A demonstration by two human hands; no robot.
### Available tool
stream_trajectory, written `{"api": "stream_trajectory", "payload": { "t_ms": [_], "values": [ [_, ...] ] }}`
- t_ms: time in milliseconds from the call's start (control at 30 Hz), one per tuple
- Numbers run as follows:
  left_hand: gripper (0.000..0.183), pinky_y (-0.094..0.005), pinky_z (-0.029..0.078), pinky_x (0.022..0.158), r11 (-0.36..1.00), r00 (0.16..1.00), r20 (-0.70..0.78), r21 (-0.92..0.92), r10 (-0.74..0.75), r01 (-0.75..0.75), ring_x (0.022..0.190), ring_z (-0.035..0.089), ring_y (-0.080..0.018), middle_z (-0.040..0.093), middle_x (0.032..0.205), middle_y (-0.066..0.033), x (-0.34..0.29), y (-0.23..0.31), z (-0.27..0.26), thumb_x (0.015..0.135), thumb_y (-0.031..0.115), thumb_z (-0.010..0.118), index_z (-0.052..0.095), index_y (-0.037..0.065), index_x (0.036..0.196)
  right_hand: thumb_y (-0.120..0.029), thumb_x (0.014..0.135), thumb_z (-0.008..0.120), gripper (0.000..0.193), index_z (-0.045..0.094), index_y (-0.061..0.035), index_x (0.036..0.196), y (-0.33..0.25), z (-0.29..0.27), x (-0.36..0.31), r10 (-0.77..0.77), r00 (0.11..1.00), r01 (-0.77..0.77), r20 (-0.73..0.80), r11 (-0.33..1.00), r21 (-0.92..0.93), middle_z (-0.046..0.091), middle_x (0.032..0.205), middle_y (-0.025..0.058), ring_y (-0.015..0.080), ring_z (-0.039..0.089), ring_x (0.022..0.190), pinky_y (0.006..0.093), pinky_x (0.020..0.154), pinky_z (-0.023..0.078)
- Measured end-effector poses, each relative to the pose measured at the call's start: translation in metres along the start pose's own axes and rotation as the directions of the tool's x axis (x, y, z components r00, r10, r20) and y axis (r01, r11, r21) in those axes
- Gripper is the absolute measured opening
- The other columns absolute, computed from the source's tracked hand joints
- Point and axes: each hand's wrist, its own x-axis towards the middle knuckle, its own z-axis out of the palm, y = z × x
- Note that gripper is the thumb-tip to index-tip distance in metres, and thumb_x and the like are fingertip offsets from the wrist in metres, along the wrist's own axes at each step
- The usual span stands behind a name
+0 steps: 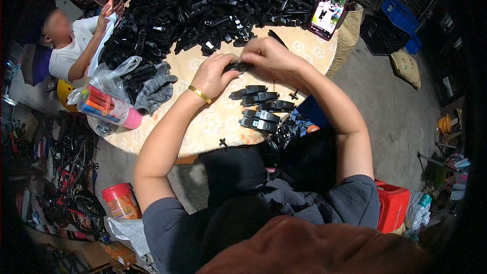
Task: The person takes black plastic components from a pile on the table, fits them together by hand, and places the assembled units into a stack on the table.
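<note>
Over the cloth-covered table (200,129), my left hand (214,75) is closed around a small black plastic part (234,66). My right hand (270,55) has its fingers curled and pinched at the part's right end; they are slightly blurred and hide much of it. Several similar long black plastic parts (261,114) lie in a loose column nearer to me, below my hands. A small black cross-shaped piece (294,94) sits to their right, and another small black piece (223,143) lies by the near table edge.
A large heap of black plastic parts (203,5) covers the far side. At left are a grey glove (154,89), a clear plastic bag (114,76) and a pen-filled container (109,106). A phone (328,12) stands at far right. Another person (76,45) sits at far left.
</note>
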Motion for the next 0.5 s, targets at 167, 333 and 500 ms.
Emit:
{"api": "stream_trajectory", "payload": {
  "t_ms": [167, 333, 500],
  "values": [
    [0.02, -0.0346, 0.045, 0.076, 0.998, 0.997, 0.045, -0.014, -0.063, 0.064, 0.084, 0.055, -0.0292, 0.056, 0.092, -0.0131, 0.002, 0.003, 0.006, 0.079, 0.014, 0.065, 0.064, 0.003, 0.096, -0.01, 0.077, 0.057, 0.024, 0.065, -0.0052, 0.098, 0.047, -0.001, 0.01, -0.452, 0.852, 0.2, -0.265, 0.748, -0.633, 0.062, 0.102, 0.0121, 0.0309, 0.06, 0.082, 0.0401, 0.076, 0.049],
    [0.021, -0.0329, 0.046, 0.072, 0.996, 0.995, -0.044, 0.018, -0.088, 0.089, 0.081, 0.056, -0.0263, 0.055, 0.089, -0.0123, 0.0, 0.004, 0.001, 0.077, 0.015, 0.068, 0.065, 0.002, 0.093, -0.009, 0.075, 0.055, 0.017, 0.063, -0.0032, 0.089, 0.039, -0.002, 0.012, -0.296, 0.938, 0.119, -0.181, 0.764, -0.634, 0.058, 0.091, 0.014, 0.0317, 0.059, 0.079, 0.0414, 0.071, 0.05],
    [0.024, -0.0374, 0.047, 0.075, 0.973, 0.972, 0.079, -0.035, -0.223, 0.226, 0.081, 0.057, -0.0307, 0.059, 0.084, -0.0132, -0.001, 0.001, -0.006, 0.071, 0.021, 0.073, 0.067, 0.004, 0.086, -0.003, 0.074, 0.056, 0.02, 0.067, -0.005, 0.091, 0.033, -0.005, 0.005, -0.153, 0.98, 0.039, -0.127, 0.775, -0.631, 0.059, 0.092, 0.0123, 0.031, 0.06, 0.082, 0.0396, 0.071, 0.05]
  ]
}}
